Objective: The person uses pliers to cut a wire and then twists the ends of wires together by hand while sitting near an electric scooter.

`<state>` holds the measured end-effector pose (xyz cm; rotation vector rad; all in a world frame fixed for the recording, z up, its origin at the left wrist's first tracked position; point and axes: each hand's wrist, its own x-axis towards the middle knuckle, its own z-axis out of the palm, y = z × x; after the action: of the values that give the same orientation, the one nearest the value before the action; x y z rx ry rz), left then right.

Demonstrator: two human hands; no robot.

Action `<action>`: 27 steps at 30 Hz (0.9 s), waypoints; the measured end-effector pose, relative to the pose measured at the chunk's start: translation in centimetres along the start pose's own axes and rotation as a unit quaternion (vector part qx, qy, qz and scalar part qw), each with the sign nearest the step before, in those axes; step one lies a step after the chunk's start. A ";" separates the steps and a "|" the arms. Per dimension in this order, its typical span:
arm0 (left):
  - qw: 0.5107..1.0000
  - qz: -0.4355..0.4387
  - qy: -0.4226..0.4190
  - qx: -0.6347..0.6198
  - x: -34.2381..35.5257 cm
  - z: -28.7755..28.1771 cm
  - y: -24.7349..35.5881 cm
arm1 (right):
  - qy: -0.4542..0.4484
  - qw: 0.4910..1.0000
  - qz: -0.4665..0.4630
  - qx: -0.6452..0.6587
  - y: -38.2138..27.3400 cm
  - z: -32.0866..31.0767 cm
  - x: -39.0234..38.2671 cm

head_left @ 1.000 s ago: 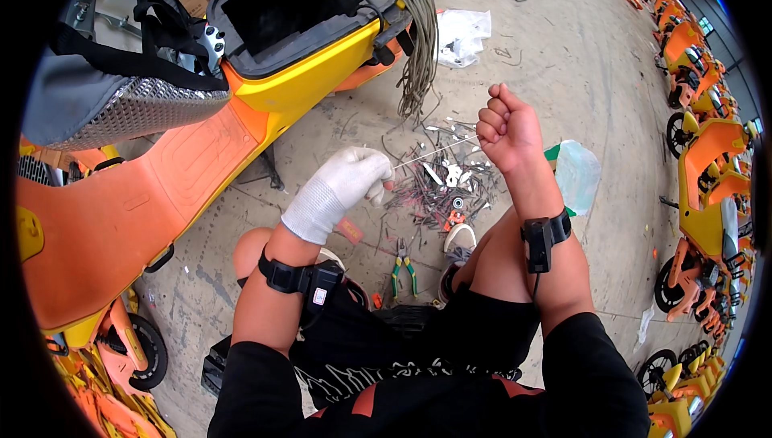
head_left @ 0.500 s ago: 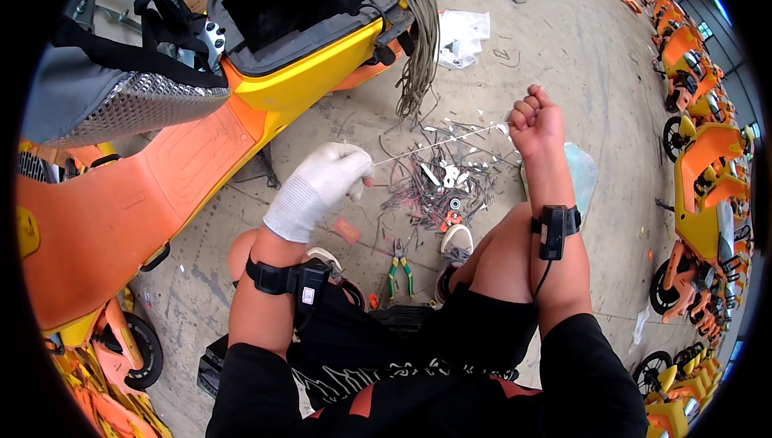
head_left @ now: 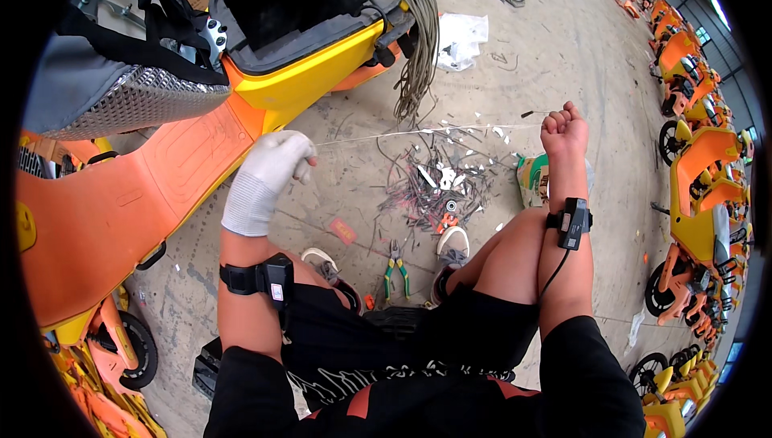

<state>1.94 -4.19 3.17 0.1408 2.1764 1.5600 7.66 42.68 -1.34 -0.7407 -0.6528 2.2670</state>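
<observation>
Stretching thin wire [head_left: 418,132] taut btwn both hands — left hand [head_left: 269,168] gloved, right hand [head_left: 563,128] bare.

Gloved left hand [head_left: 269,166] pinched closed; bare right hand [head_left: 564,127] fisted; arms spread wide apart.

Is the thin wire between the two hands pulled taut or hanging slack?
Taut. The thin wire runs in a nearly straight line from the gloved left hand to the bare right fist, above the pile of wire scraps on the floor.
</observation>
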 end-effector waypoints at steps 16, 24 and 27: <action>0.992 0.029 0.118 0.033 0.7 -0.1 -1.1 | -0.065 0.989 0.033 -0.125 0.6 0.7 -2.8; 0.977 0.046 0.090 0.186 0.7 1.8 0.8 | -0.211 0.917 0.178 -0.289 3.8 2.8 -6.4; 0.965 0.024 0.078 0.251 2.0 1.8 0.0 | -0.271 0.882 0.209 -0.323 4.5 3.5 -8.3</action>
<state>0.85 -1.93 2.14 0.2376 2.6728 1.0374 8.62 32.93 1.04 -0.5611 -1.7203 2.6904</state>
